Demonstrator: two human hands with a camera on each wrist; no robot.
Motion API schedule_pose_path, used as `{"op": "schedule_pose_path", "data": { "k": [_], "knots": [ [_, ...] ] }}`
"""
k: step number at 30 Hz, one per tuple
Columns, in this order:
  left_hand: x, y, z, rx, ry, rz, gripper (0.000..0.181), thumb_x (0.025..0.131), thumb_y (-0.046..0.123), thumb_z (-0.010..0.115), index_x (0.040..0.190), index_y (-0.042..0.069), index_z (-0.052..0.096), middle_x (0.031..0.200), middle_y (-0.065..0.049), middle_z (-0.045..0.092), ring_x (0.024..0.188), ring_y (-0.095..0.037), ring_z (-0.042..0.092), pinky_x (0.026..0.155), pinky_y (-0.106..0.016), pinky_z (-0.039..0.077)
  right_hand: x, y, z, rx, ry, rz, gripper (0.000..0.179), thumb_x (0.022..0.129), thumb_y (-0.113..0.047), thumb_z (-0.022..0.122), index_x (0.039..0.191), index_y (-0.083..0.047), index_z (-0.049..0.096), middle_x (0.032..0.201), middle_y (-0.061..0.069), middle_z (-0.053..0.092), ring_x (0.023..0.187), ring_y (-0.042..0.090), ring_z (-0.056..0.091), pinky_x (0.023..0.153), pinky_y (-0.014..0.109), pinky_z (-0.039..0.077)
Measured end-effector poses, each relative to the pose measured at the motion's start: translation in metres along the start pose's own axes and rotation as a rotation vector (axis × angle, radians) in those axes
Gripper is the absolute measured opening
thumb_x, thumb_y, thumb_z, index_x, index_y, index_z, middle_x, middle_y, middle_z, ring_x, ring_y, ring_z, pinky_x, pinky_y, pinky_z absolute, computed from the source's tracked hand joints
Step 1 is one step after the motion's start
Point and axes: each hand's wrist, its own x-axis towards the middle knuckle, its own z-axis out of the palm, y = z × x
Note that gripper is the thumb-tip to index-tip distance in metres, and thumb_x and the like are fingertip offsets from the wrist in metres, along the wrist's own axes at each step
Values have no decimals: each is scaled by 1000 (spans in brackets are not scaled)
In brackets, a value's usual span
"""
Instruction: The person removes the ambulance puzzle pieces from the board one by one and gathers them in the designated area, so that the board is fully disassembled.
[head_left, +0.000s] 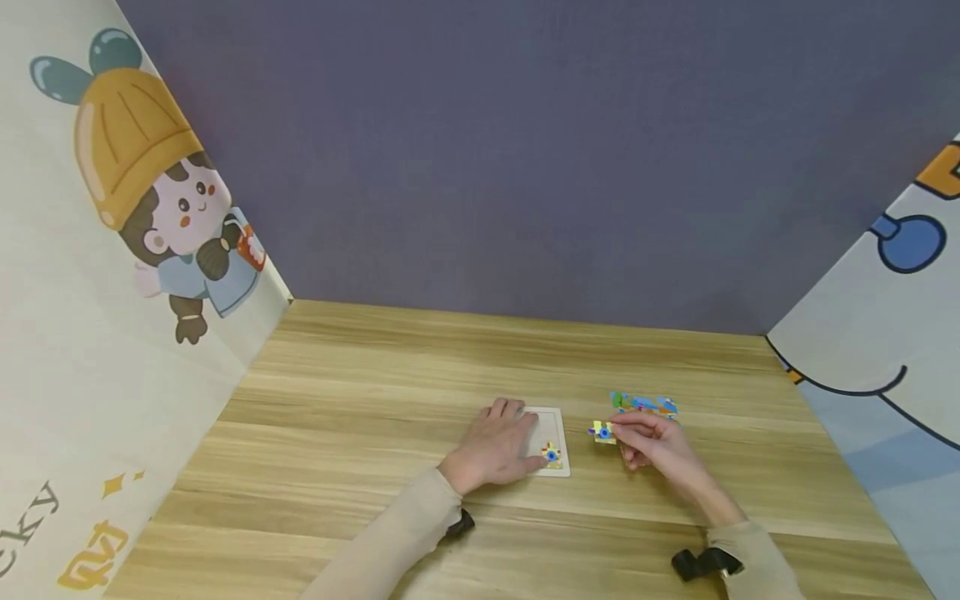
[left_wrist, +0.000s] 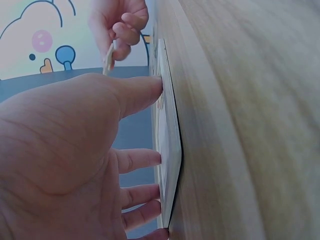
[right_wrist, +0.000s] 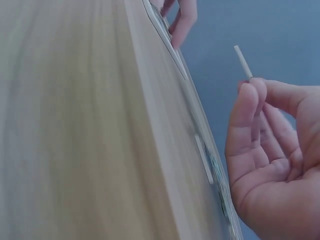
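Note:
My left hand (head_left: pixel 495 443) rests fingertips down on a white puzzle tray (head_left: pixel 557 417), thumb near its lower edge. A yellow puzzle piece with a blue round mark (head_left: pixel 551 455) lies in the tray's lower right corner, by the thumb. Right of the tray, my right hand (head_left: pixel 660 446) pinches another yellow puzzle piece (head_left: pixel 602 432) between thumb and fingers. The right wrist view shows that piece edge-on as a thin pale strip (right_wrist: pixel 243 61), held above the table. Left-hand fingers hide part of the tray.
Several colourful puzzle pieces (head_left: pixel 643 404) lie on the wooden table (head_left: pixel 360 392) just beyond my right hand, which partly covers them. A dark grey panel (head_left: pixel 480 167) rises at the table's far edge. Printed cartoon walls (head_left: pixel 67 350) flank both sides.

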Motion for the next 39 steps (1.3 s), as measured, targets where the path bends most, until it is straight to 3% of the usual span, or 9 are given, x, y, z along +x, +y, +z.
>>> {"op": "schedule_pose_path", "data": {
  "k": [7, 18, 21, 27, 33, 39],
  "knots": [
    [0, 0, -1, 3, -8, -8, 74, 100, 64, 60, 157, 17, 51, 164, -11, 45, 150, -28, 41, 123, -48, 42, -8, 6, -23, 58, 71, -31, 18, 104, -10, 69, 121, -7, 76, 85, -8, 75, 65, 5, 60, 58, 24, 59],
    [0, -1, 0, 1, -10, -3, 75, 100, 64, 60, 157, 17, 50, 164, -11, 45, 150, -28, 42, 123, -48, 42, -22, 15, -58, -9, 150, 72, 13, 106, -16, 67, 112, -24, 76, 85, -12, 73, 67, 6, 60, 59, 25, 58],
    [0, -1, -1, 6, -7, -1, 74, 100, 64, 61, 157, 17, 51, 164, -11, 45, 149, -28, 42, 123, -47, 42, -23, 17, -65, -71, 181, 90, 15, 107, -19, 66, 118, -16, 75, 85, -12, 71, 67, 7, 59, 59, 25, 57],
    [0, -1, -2, 4, -1, 5, 73, 100, 63, 61, 156, 17, 51, 163, -11, 45, 148, -28, 42, 122, -47, 43, -25, 18, -69, -257, 171, 127, 41, 106, -22, 68, 132, 8, 65, 84, -5, 69, 67, 9, 58, 57, 26, 55],
    [0, 0, -1, 13, 1, 1, 73, 100, 64, 61, 156, 18, 52, 162, -11, 46, 147, -28, 43, 122, -46, 43, -27, 18, -69, -356, 141, 133, 43, 106, -22, 67, 135, 9, 63, 87, 2, 68, 65, 11, 56, 54, 27, 53],
    [-1, 1, -2, 17, 4, 0, 73, 100, 64, 61, 155, 17, 53, 161, -11, 47, 147, -28, 44, 121, -46, 44, -30, 18, -70, -383, 132, 178, 43, 104, -25, 70, 133, 7, 66, 86, -1, 66, 63, 8, 54, 53, 25, 51]
  ]
}}
